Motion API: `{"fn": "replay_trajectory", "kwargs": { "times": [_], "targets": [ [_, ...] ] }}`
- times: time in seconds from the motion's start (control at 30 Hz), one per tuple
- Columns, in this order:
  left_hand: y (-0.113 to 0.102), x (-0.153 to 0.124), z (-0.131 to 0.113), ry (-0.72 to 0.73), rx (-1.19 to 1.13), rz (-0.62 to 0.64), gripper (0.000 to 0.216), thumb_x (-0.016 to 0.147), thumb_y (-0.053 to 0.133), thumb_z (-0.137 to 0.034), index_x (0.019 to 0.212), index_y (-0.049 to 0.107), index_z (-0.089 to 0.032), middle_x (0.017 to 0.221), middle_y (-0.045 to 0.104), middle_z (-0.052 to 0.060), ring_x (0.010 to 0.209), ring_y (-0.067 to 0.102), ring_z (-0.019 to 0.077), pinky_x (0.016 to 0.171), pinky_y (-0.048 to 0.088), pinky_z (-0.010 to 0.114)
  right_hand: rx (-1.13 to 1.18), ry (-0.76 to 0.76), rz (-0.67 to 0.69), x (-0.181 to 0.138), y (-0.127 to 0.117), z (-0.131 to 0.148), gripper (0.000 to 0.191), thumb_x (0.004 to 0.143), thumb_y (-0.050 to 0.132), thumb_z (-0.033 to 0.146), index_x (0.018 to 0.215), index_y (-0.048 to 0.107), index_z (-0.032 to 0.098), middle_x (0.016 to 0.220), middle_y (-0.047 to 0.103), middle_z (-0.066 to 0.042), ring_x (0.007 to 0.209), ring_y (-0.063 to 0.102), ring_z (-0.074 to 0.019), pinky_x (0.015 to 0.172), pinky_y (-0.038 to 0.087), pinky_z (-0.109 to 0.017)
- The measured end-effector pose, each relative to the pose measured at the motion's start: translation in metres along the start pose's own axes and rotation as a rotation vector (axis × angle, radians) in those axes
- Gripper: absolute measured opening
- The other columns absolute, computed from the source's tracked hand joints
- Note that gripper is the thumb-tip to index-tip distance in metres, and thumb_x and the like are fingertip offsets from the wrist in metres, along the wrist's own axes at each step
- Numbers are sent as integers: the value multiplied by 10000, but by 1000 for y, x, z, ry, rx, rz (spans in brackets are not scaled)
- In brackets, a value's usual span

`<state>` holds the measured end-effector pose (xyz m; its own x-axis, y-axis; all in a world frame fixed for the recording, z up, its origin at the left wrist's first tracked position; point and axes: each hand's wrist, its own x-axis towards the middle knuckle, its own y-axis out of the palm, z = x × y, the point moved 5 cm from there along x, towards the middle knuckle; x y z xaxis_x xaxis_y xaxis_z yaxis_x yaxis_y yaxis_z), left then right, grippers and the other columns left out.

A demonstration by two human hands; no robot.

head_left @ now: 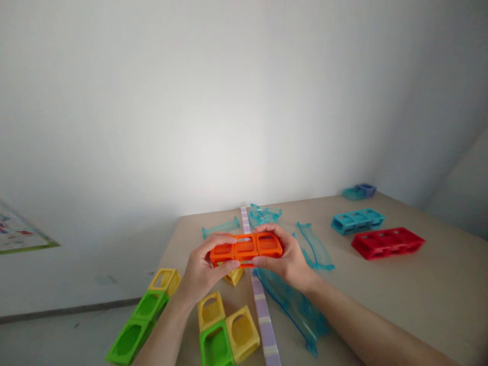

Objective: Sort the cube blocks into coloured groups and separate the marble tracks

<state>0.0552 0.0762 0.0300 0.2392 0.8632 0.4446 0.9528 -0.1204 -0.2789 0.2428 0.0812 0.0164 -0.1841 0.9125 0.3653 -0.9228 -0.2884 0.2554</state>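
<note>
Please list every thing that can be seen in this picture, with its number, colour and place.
orange block piece: 1, orange, three window cells in a row, held above the table by both hands
red block piece: 1, red, right side of the table
blue block piece: 1, light blue, just behind the red one
small blue pieces: about 2, teal and blue, far right corner
clear track pieces: several, transparent blue, middle of the table
lilac strip: 1, lilac, runs down the middle
yellow blocks: about 4, yellow, near left part
green blocks: about 3, green, near left edge
table: 1, beige
left hand: grips the orange piece's left end
right hand: grips its right end
</note>
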Motion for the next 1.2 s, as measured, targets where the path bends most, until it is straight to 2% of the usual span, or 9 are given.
{"fn": "replay_trajectory", "kwargs": {
  "times": [0.27,0.47,0.63,0.7,0.83,1.03,1.2],
  "targets": [
    [1,-3,-4,53,87,14,279,759,722,-247,1032,666,-245,1010,632,15,908,598,153,804,477,247,11,-38,10,-2,-1,0,463,586,853,164,944,563,217,886,640,15,754,612,-124,695,519,-241],
    [1,-4,-2,45,111,-8,263,768,715,-261,1027,669,-245,1025,643,24,968,597,171,836,474,256,39,41,-24,-1,0,-2,476,579,861,198,945,556,209,828,637,27,699,597,-114,647,508,-233],
    [6,-5,-2,29,45,10,571,692,780,-237,1203,528,-273,1259,538,49,1128,554,205,939,461,303,105,198,-99,3,-5,-11,477,588,853,261,955,554,199,803,659,8,673,617,-139,632,506,-261],
    [7,-5,-2,27,89,8,577,687,781,-221,1194,509,-268,1255,534,50,1142,545,206,962,446,314,103,236,-111,4,-7,-13,455,614,837,278,969,566,189,794,661,-1,682,627,-147,638,504,-262],
    [8,-4,-5,10,119,-22,441,706,754,-193,1088,543,-252,1153,579,28,1060,580,178,901,467,280,163,266,-63,3,-4,-12,408,685,772,305,1017,566,188,816,660,-13,691,635,-164,622,528,-289],
    [5,-3,-9,65,75,-41,407,699,754,-192,1057,566,-246,1108,599,18,1017,595,170,859,483,262,242,267,71,2,0,-12,475,680,736,224,1100,514,212,906,667,-30,763,654,-200,637,566,-347],
    [3,-3,-10,98,107,-43,407,686,762,-189,1044,575,-236,1065,610,19,977,602,171,835,489,265,223,258,98,3,0,-14,451,711,710,216,1110,500,216,900,654,-27,766,648,-200,653,564,-360]
  ]
}}
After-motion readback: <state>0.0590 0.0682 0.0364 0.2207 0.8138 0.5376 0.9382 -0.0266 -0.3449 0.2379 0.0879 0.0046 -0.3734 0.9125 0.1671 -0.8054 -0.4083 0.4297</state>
